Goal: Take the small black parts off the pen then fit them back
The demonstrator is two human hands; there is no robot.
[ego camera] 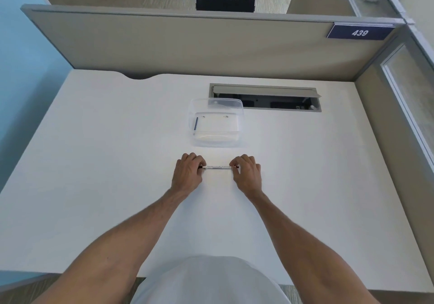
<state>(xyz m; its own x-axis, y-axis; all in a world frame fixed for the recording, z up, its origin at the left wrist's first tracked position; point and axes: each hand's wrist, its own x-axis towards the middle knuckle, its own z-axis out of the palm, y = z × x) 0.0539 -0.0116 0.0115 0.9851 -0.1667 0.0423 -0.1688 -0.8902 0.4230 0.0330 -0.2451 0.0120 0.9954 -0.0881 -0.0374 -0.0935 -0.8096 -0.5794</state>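
A thin pen (218, 167) with a clear white barrel lies level, left to right, just above the white desk (117, 163). My left hand (189, 174) pinches its left end, where a small black part shows at the fingertips. My right hand (247, 174) pinches the right end, where a dark tip pokes out past the fingers. Both ends are largely hidden by my fingers.
A clear plastic box (215, 123) stands just beyond my hands, with a dark blue stick (195, 123) and a few tiny parts inside. Behind it is an open cable slot (265, 98) in the desk. Beige partition walls close the back and right.
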